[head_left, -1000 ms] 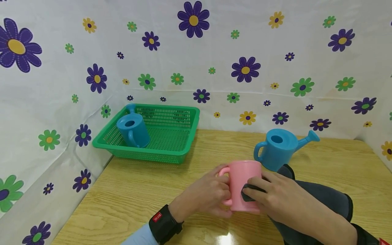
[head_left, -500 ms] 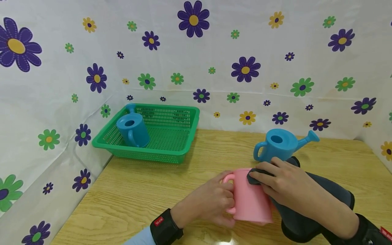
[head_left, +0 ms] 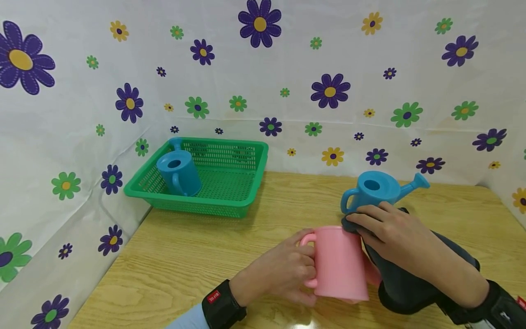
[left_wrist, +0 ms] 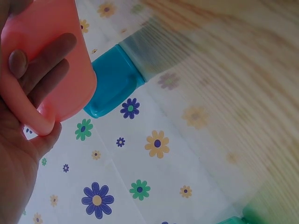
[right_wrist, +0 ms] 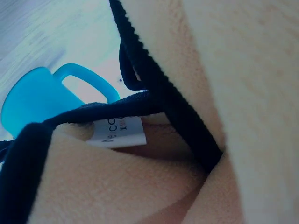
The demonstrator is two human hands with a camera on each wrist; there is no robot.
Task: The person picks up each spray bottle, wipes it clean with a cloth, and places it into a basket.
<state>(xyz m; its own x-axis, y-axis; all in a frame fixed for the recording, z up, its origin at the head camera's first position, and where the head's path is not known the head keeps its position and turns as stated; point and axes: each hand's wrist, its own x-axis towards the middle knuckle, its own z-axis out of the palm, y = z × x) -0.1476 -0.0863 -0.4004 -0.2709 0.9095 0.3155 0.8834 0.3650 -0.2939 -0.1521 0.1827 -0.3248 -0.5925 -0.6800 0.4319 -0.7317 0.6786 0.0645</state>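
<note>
In the head view my left hand (head_left: pixel 287 269) holds the handle of a pink watering can (head_left: pixel 339 262), fingers curled through it. The left wrist view shows that hand (left_wrist: pixel 23 135) around the handle, beside the can's body (left_wrist: pixel 70 93). My right hand (head_left: pixel 398 242) grips a dark grey cloth (head_left: pixel 411 283), its folded edge right at the can's upper right rim. The rest of the cloth hangs below my right forearm. In the right wrist view the cloth's tan inner side (right_wrist: pixel 107 182), black trim and white label (right_wrist: pixel 121 132) fill much of the frame.
Just behind my right hand, a blue watering can (head_left: pixel 376 187) stands on the wooden table (head_left: pixel 197 260), spout to the right. A green basket (head_left: pixel 222 208) at the back left holds another blue watering can (head_left: pixel 181 176). A flowered sheet (head_left: pixel 287 55) backs the table.
My right hand has moved the cloth from the pink can's front side up to its rim and a little right. The can has shifted slightly right and lower, its body tilting.
</note>
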